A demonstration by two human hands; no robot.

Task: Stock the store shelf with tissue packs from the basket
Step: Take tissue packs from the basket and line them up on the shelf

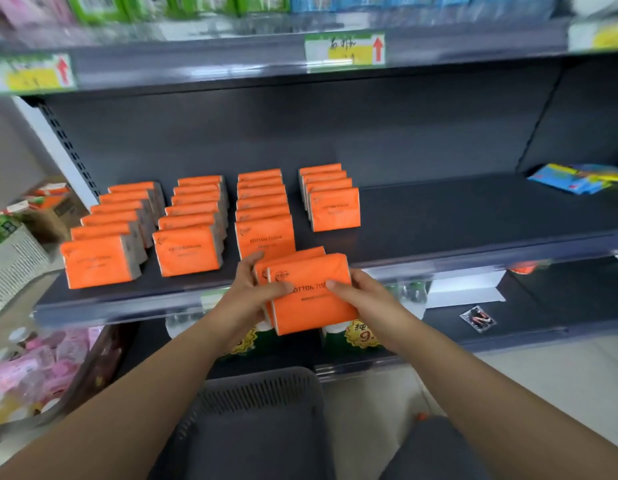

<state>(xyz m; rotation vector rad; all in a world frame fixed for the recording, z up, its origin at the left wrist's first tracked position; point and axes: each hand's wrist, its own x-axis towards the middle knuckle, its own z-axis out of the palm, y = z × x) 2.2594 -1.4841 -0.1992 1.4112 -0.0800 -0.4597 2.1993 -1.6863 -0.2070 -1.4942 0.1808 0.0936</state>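
Orange tissue packs (311, 292) are gripped between both hands, left (247, 296) and right (364, 292), just before the shelf (474, 220) edge. Placement step; next, set them fronting the short fourth row (330, 197).

Blue packets (577, 178) lie at far right, green-and-yellow price tags (345, 50) with red arrows hang along the top, a cardboard box (54, 209) stands at left, and blurred pink packs (34, 368), perhaps wipes, sit below it.
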